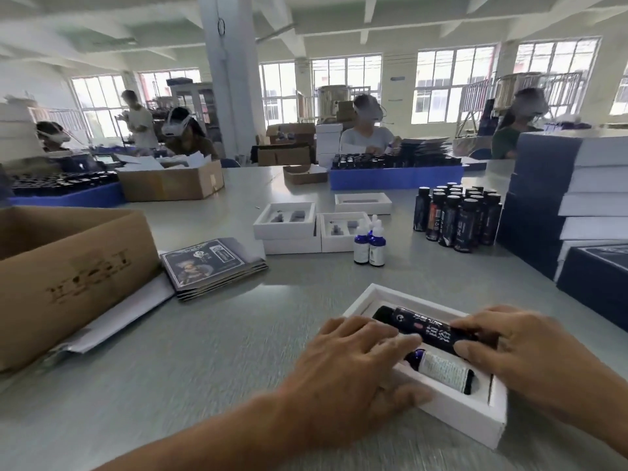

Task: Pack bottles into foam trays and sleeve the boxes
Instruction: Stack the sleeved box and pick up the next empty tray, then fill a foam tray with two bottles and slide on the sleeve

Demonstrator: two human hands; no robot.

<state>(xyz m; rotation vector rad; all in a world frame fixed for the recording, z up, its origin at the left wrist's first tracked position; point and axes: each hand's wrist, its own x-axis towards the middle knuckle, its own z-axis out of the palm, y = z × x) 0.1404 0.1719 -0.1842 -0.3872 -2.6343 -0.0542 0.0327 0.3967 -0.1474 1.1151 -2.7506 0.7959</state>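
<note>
I sit at a wide grey bench (210, 334) in a bright workroom. A big open carton (68, 277) stands at my far left. A stack of dark blue boxes (543, 205) rises at my right. Between them, further back, are a cluster of upright dark bottles (457, 215), empty white trays (285, 219), a pile of printed sleeves (210, 266) and two small dropper bottles (368, 243).

Directly before me lies the white foam tray (452, 413) I am filling, set at a slant. A small bottle (441, 368) already lies on its side in the nearer slot. A long dark bottle (424, 328) lies across the far slot, apparently riding a little high.

My two hands are apart, one at each end of the tray. My left hand (356, 368) lies over the tray's near-left edge, its straight fingertips touching the long bottle. My right hand (520, 348) pinches the bottle's other end between curled fingers and thumb.

To do this step well, I judge I should keep the bottle parallel to its slot, press evenly at both ends until it sits flush with the foam, and hold the tray down so it does not slide.
</note>
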